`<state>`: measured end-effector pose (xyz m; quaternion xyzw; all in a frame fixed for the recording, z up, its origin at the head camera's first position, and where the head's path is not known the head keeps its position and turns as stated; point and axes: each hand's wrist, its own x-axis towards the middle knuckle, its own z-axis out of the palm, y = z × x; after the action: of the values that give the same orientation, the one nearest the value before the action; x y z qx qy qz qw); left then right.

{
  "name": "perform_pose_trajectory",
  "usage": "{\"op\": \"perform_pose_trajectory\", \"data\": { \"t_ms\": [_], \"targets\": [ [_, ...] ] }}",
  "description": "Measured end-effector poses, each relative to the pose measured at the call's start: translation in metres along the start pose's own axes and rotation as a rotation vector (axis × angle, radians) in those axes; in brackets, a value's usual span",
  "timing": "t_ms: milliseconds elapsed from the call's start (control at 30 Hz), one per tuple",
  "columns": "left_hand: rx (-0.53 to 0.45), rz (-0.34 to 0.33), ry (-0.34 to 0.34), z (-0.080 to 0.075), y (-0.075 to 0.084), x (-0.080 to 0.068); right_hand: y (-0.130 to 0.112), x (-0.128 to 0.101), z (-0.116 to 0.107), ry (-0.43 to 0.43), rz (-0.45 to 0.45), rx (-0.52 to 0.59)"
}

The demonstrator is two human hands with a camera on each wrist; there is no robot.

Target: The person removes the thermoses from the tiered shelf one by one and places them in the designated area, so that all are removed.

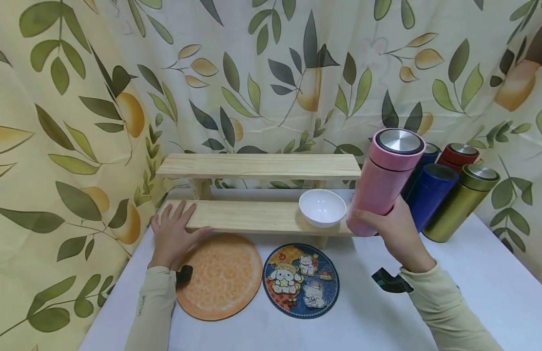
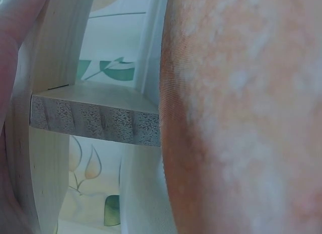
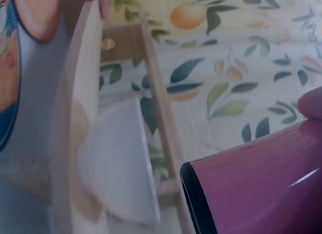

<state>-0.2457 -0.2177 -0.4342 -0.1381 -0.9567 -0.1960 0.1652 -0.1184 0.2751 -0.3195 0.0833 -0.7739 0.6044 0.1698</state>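
My right hand (image 1: pixel 400 234) grips a pink thermos (image 1: pixel 385 175) with a steel-topped lid, raised and tilted near the right end of a two-step wooden shelf (image 1: pixel 244 217). In the right wrist view the thermos (image 3: pixel 261 178) shows its dark base beside a white bowl (image 3: pixel 123 163). That bowl (image 1: pixel 322 208) sits on the lower step, just left of the thermos. My left hand (image 1: pixel 174 234) rests with spread fingers on the left end of the lower step. The shelf's end grain (image 2: pixel 95 118) shows close up in the left wrist view.
An orange round mat (image 1: pixel 220 278) and a blue cartoon mat (image 1: pixel 300 282) lie before the shelf. Behind the right hand stand a blue thermos (image 1: pixel 433 190), a gold thermos (image 1: pixel 461 204), a red thermos (image 1: pixel 457 156) and a dark one. A leaf-patterned curtain (image 1: pixel 271 131) hangs behind the table.
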Motion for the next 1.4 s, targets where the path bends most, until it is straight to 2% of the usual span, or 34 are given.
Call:
{"op": "perform_pose_trajectory", "data": {
  "t_ms": [267, 533, 1033, 1400],
  "targets": [
    [-0.004, -0.002, -0.007, 0.002, 0.000, -0.003, 0.020, -0.019, -0.025, 0.052, 0.085, 0.028],
    [-0.004, -0.009, -0.016, 0.000, 0.002, -0.003, 0.046, -0.029, -0.047, 0.043, 0.170, -0.034],
    [0.008, -0.013, -0.031, -0.002, 0.003, 0.002, 0.080, -0.031, -0.054, 0.039, 0.241, 0.093],
    [0.020, -0.003, -0.019, -0.001, 0.000, 0.001, 0.100, -0.032, -0.057, 0.053, 0.289, 0.140]
  ]
}}
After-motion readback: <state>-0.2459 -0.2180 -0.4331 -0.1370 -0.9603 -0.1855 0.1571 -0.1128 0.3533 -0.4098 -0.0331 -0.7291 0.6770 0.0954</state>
